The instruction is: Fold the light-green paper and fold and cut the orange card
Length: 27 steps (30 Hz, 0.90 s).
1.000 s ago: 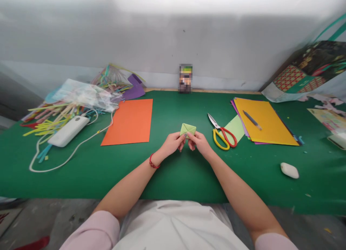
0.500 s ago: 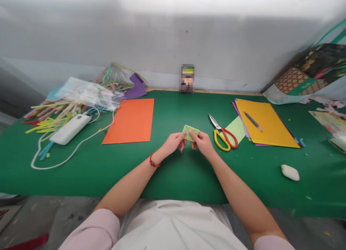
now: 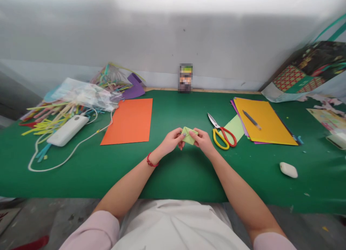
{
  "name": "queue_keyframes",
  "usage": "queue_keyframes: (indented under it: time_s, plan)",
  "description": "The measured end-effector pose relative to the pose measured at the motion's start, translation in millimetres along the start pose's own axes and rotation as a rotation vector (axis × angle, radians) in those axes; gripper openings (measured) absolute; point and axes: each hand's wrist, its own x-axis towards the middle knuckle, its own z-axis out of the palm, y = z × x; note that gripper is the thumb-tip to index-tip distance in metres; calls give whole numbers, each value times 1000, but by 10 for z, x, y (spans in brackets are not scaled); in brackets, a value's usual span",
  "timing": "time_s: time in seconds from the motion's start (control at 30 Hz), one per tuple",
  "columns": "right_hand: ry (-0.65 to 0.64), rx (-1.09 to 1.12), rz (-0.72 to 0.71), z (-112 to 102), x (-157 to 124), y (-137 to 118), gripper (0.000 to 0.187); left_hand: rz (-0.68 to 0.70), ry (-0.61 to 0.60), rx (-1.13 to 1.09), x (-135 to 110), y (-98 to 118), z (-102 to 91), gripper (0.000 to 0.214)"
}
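A small piece of light green folded paper (image 3: pixel 190 136), with crease lines across its face, is held up in front of me near the middle of the table. My left hand (image 3: pixel 173 140) pinches its left side, thumb on top. My right hand (image 3: pixel 203 139) grips the right side with the thumb pressed on the front. The fingers behind the paper are partly hidden. Just right of my right hand lie scissors (image 3: pixel 221 134) with one yellow and one red handle, blades pointing away, partly over a light green sheet (image 3: pixel 234 125).
On the green table (image 3: pixel 178 181), an orange sheet (image 3: pixel 128 121) lies left. Further left are a white power bank (image 3: pixel 68 130) with a cable and a heap of paper strips (image 3: pixel 48 115). Right are stacked coloured sheets (image 3: pixel 270 124), a pen (image 3: pixel 252 119), a white case (image 3: pixel 288 169) and a bag (image 3: pixel 294 79).
The folded paper has turned slightly in my hands, and the fingers of my right hand have shifted along its edge. The view has moved a little.
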Motion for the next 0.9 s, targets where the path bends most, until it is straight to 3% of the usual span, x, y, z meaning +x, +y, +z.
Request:
queue_keyframes:
  time_s: [0.2,0.47,0.53,0.67,0.8,0.9]
  plan:
    - [-15,-23,9,-22,-2,24,50,29,26,69,-26,19,-21,35]
    - [26,-74,13,29,50,92,56,-34,29,24,18,-42,19,36]
    - [64,-63,2,-15,83,78,54,-10,124,70,43,-66,-2,34]
    - [243,-17,-28,-285,164,-7,52,-9,395,147,86,-102,-92,25]
    - [576,-243,-60,-683,204,-51,34,-14,470,159,100,-118,-165,19]
    - [714,-545,-58,-877,213,-14,25,135,490,392,83,-111,-191,9]
